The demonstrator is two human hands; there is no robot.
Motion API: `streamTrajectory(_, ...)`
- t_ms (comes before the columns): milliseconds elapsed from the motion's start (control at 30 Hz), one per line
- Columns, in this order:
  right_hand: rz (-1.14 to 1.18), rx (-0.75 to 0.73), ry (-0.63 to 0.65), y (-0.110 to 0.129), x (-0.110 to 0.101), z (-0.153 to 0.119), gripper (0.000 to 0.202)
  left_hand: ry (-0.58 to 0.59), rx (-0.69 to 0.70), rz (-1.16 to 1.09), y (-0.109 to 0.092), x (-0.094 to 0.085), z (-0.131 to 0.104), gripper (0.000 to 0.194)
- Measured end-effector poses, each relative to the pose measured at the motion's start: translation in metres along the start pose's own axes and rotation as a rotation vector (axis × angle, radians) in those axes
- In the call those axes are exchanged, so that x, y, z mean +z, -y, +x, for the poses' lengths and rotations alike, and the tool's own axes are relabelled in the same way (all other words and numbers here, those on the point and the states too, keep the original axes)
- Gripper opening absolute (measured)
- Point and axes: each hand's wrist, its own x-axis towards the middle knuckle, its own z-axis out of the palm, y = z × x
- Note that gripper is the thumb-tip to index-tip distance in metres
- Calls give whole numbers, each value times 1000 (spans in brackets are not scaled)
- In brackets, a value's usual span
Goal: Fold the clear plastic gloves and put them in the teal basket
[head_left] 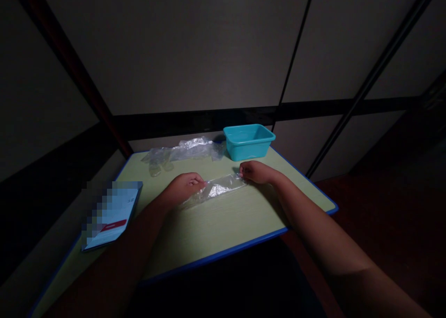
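A clear plastic bag (pixel 223 188) lies stretched low over the table between my two hands. My left hand (pixel 184 186) is closed, pinching its left end between thumb and fingers. At the opposite end, my right hand (pixel 257 171) pinches the far right corner. The plastic is thin, shiny and partly crinkled, and its near-left part trails beside my left wrist. Just behind my right hand stands a turquoise plastic basin (pixel 249 143). Farther back on the left, a heap of crumpled clear plastic (pixel 195 149) rests on the table, its exact kind hard to make out.
The pale table (pixel 209 239) has a blue edge. A flat light-blue box or device (pixel 118 208) with a red mark, partly blurred out, sits at its left side. Large cupboard panels (pixel 195 48) rise directly behind the table. The room is dim.
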Motion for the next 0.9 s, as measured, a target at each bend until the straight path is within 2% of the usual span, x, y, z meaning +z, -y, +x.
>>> streamTrajectory(133,-32,3,-18,-2,2,1,13,-12,-17,43,4,5,1,34)
streamTrajectory(267,-7,25,-3,-5,-1,1,19,-21,13,87,8,5,3,28)
streamTrajectory(400,59,89,17,-6,-4,1,18,-58,25,104,10,4,4,26)
streamTrajectory(567,109,199,-26,-2,-5,0,12,-106,52,207,12,4,5,27)
streamTrajectory(733,152,264,-19,4,-7,-2,16,-144,67,322,8,3,3,25)
streamTrajectory(900,209,256,-24,1,-7,-3,25,-173,58,409,2,3,0,24)
